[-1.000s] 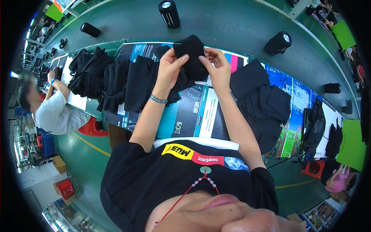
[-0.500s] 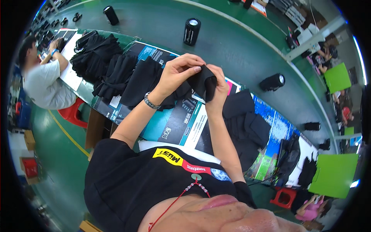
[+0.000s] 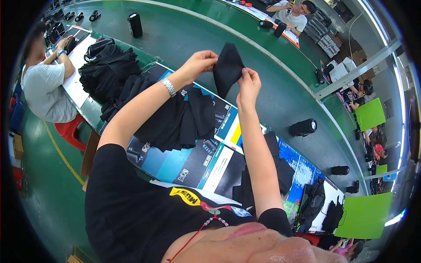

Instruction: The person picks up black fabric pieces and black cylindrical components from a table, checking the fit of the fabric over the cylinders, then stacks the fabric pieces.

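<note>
Between both hands' fingers (image 3: 209, 58) hangs black pouch (image 3: 227, 68).

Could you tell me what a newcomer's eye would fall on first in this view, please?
First, the black fabric pouch raised in the middle of the view, pinched by the left hand and the right hand above the green conveyor belt. Below the left forearm lie piles of black pouches on the worktable, and a black cylindrical speaker lies on the belt to the right.
</note>
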A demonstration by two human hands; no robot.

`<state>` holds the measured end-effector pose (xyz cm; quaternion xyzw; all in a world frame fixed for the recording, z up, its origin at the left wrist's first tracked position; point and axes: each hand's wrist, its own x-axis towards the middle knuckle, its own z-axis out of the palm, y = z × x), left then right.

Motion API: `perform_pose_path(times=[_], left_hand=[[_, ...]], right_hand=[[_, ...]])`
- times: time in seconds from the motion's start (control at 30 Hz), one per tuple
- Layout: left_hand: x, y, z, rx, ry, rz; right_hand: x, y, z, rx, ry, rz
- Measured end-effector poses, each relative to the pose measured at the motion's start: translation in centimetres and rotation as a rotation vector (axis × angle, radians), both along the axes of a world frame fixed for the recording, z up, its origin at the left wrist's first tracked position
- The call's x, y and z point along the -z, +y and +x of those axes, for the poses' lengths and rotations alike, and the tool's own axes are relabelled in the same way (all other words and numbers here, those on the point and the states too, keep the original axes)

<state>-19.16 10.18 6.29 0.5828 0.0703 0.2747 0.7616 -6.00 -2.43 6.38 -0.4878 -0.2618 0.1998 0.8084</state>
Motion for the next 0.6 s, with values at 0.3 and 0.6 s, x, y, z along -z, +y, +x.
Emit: perform_pose_path(times=[0.3,0.6], left_hand=[[3.5,7.1,10.3,-0.401,0.199,-0.095],[3.8,7.2,12.1,-0.166,0.266,-0.342]], right_hand=[[4.4,9.4,6.6,0.515,-0.142,-0.477],[3.7,7.3,9.7,0.031,0.337,-0.273]])
